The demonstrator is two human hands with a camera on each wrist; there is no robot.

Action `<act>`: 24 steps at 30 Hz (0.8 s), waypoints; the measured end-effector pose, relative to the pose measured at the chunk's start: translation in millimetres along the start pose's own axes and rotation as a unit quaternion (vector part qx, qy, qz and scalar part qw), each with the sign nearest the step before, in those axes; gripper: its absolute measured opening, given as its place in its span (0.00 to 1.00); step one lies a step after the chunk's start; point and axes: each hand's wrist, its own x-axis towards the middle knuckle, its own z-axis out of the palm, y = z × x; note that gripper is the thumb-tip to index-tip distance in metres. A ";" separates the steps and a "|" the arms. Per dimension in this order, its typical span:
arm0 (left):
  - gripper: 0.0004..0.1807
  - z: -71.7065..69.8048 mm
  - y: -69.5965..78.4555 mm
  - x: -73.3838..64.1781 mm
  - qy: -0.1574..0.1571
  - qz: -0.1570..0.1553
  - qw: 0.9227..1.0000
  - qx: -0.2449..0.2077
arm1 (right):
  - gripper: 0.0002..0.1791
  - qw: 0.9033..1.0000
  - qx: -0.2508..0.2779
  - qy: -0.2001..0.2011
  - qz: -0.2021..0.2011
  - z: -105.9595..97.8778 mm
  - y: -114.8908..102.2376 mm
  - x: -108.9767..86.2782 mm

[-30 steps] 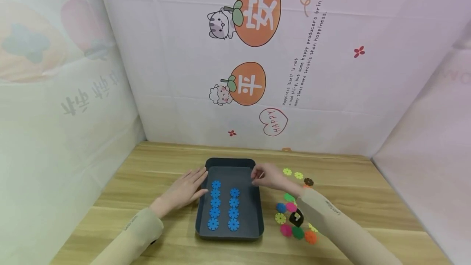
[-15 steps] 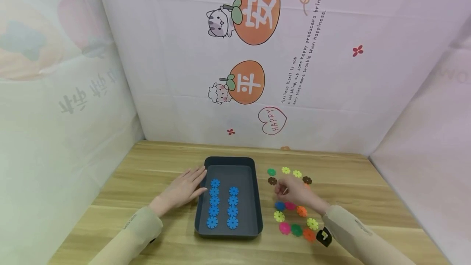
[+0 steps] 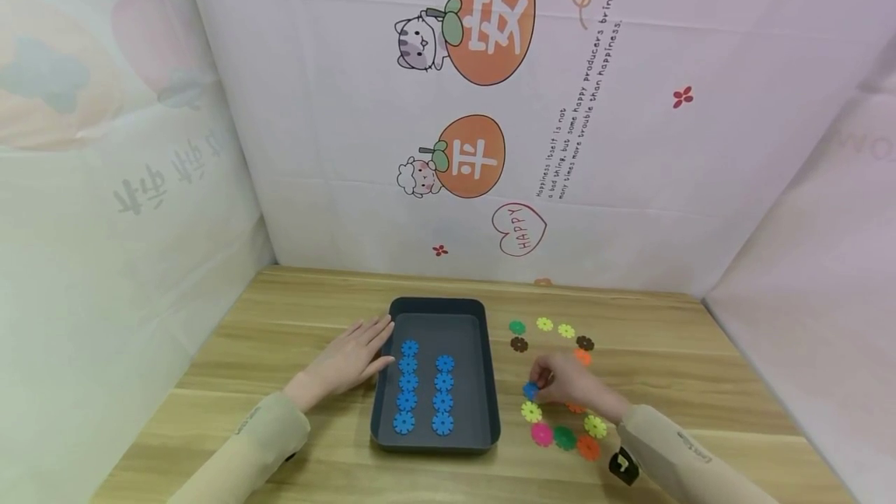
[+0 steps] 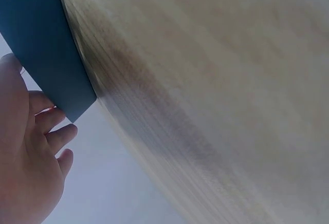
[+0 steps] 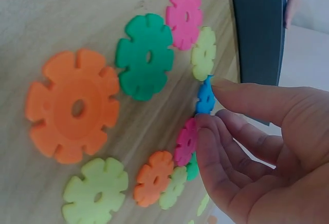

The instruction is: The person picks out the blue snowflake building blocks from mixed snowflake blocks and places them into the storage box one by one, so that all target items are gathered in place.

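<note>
My right hand [image 3: 570, 381] is over the loose pieces right of the tray. Its thumb and forefinger pinch the edges of a blue flower-shaped plastic disc [image 5: 206, 97], which still lies low by the table. A pink disc [image 5: 186, 142] is beside those fingertips in the right wrist view; in the head view the hand covers it. My left hand [image 3: 350, 356] lies with fingers extended against the left rim of a dark grey tray [image 3: 470, 333]. Inside the tray, blue discs [image 3: 407, 382] form two columns, the left one longer.
Around my right hand lie more discs: yellow [image 3: 531, 411], pink [image 3: 542, 434], green [image 3: 564, 437], orange [image 3: 588, 447] and brown [image 3: 519, 344]. The wooden table [image 3: 315, 302] meets a printed cloth wall [image 3: 336, 177] at the back, with cloth sides left and right.
My right hand has drawn back from the tray's right edge to the loose discs and now pinches a blue one. My left hand stays on the tray's rim.
</note>
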 end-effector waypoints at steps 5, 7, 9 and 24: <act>0.35 -0.1 -0.4 -0.2 0.004 0.004 1.000 0.004 | 0.08 1.000 -0.003 0.001 0.007 2.4 0.6 1.2; 0.35 0.1 -0.6 -0.3 0.004 0.005 1.000 0.006 | 0.08 1.000 -0.005 0.001 0.012 2.8 0.8 1.5; 0.35 0.6 -0.8 -0.3 0.004 0.004 1.000 0.006 | 0.07 1.000 -0.007 0.002 0.015 3.2 1.2 1.6; 0.35 1.0 -1.3 0.2 0.003 0.001 1.000 0.003 | 0.09 0.999 -0.001 -0.005 0.051 1.3 4.6 2.4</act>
